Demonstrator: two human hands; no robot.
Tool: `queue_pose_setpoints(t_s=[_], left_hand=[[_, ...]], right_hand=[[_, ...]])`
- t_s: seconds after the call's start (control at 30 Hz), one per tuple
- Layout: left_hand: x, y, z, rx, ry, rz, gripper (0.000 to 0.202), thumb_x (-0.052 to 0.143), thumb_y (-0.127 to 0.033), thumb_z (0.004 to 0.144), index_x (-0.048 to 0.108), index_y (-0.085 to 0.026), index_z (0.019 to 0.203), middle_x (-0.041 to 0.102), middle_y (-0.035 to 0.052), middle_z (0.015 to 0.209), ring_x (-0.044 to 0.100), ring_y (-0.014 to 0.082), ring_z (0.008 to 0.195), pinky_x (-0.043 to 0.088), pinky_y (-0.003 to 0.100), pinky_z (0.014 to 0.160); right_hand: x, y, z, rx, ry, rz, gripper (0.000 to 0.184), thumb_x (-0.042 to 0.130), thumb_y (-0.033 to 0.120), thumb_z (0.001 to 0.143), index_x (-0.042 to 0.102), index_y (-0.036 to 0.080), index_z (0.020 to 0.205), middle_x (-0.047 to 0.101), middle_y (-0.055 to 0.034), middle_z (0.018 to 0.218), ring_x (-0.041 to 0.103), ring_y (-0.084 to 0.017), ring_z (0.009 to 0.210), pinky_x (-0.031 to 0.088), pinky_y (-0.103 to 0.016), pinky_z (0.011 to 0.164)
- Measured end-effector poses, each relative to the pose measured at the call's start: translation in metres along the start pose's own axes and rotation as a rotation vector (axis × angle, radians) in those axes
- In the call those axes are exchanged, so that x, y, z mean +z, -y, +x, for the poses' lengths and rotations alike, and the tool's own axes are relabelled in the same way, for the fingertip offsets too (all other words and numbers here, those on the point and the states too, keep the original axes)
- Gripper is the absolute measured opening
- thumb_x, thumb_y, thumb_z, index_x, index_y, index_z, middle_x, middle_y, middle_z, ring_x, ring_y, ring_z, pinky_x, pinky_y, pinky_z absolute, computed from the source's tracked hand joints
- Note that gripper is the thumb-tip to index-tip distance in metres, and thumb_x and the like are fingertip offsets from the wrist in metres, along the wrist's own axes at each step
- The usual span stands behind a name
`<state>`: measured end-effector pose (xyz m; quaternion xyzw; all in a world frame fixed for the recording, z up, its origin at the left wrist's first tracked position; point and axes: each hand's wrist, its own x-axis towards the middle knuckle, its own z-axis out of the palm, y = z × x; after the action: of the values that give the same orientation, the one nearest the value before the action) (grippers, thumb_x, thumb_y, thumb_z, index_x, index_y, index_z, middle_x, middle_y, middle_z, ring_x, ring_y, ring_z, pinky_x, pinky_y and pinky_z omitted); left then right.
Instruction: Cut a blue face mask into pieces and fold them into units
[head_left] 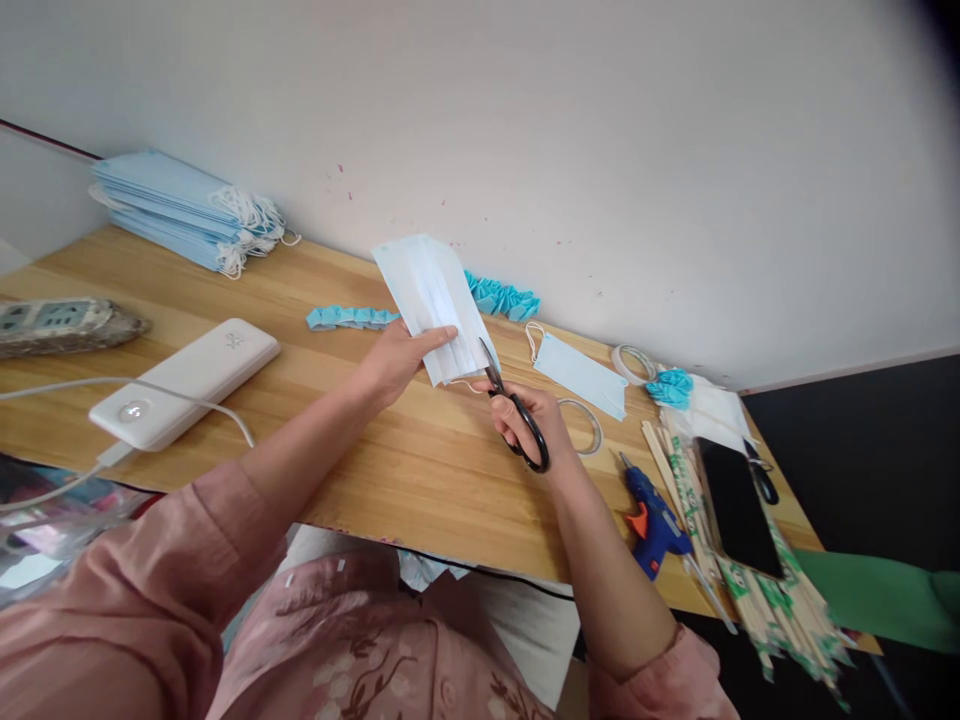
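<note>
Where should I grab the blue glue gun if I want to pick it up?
Probably by the handle of the blue glue gun, coming from the near edge of the table. The gun lies on its side, its handle toward that edge and its nozzle pointing away. I'd keep off the orange trigger.

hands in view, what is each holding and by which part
Left hand: a face mask, near its lower left corner, thumb on top. Right hand: scissors, by the black handles.
</note>
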<state>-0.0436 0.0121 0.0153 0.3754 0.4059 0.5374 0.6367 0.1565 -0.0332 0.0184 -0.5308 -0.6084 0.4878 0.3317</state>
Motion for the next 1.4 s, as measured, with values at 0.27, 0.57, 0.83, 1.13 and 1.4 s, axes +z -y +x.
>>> queue_pose_setpoints(t_s=[0.27, 0.57, 0.83, 1.13, 1.4], left_hand=[[-0.003, 0.005, 0.002, 0.006, 0.007, -0.003, 0.053, 0.083, -0.041, 0.066, 0.069, -0.013, 0.109, 0.072, 0.0163, 0.118, 0.065, 0.0365, 0.113, 0.054, 0.049, 0.094], [0.002, 0.003, 0.0, 0.047, 0.074, -0.047, 0.057, 0.085, -0.046, 0.064, 0.068, -0.014, 0.108, 0.073, 0.0148, 0.116, 0.065, 0.0337, 0.112, 0.054, 0.046, 0.095], [0.003, 0.002, -0.001, 0.039, 0.037, -0.054, 0.052, 0.089, -0.036, 0.057, 0.069, -0.013, 0.1, 0.074, 0.015, 0.111, 0.066, 0.0342, 0.11, 0.053, 0.048, 0.095], [0.003, 0.005, -0.004, 0.031, 0.181, -0.031, 0.049, 0.085, -0.037, 0.063, 0.07, -0.012, 0.103, 0.076, 0.0153, 0.098, 0.07, 0.034, 0.099, 0.055, 0.05, 0.09], [0.004, 0.006, -0.002, 0.024, 0.119, -0.036, 0.051, 0.087, -0.032, 0.061, 0.069, -0.012, 0.104, 0.074, 0.0149, 0.11, 0.068, 0.0329, 0.104, 0.054, 0.048, 0.092]], right_hand=[[-0.001, -0.017, 0.004, 0.019, -0.025, -0.016, 0.058, 0.07, 0.058, 0.076, 0.074, 0.014, 0.114, 0.048, 0.0054, 0.052, 0.041, -0.007, 0.041, 0.031, -0.02, 0.042], [0.001, -0.015, 0.005, -0.055, -0.062, -0.105, 0.063, 0.075, 0.058, 0.069, 0.075, 0.012, 0.113, 0.044, 0.0044, 0.056, 0.036, -0.009, 0.048, 0.029, -0.023, 0.046], [-0.002, -0.018, 0.005, -0.112, -0.005, -0.143, 0.051, 0.067, 0.059, 0.078, 0.073, 0.019, 0.109, 0.048, 0.0019, 0.065, 0.041, -0.01, 0.054, 0.032, -0.023, 0.05], [-0.004, -0.02, 0.006, -0.125, 0.077, -0.125, 0.054, 0.061, 0.062, 0.082, 0.069, 0.019, 0.113, 0.054, -0.0005, 0.072, 0.041, -0.01, 0.056, 0.033, -0.023, 0.051], [-0.001, -0.008, 0.004, -0.096, 0.054, -0.133, 0.059, 0.066, 0.065, 0.076, 0.062, 0.019, 0.113, 0.049, 0.003, 0.065, 0.045, -0.012, 0.056, 0.036, -0.026, 0.055]])
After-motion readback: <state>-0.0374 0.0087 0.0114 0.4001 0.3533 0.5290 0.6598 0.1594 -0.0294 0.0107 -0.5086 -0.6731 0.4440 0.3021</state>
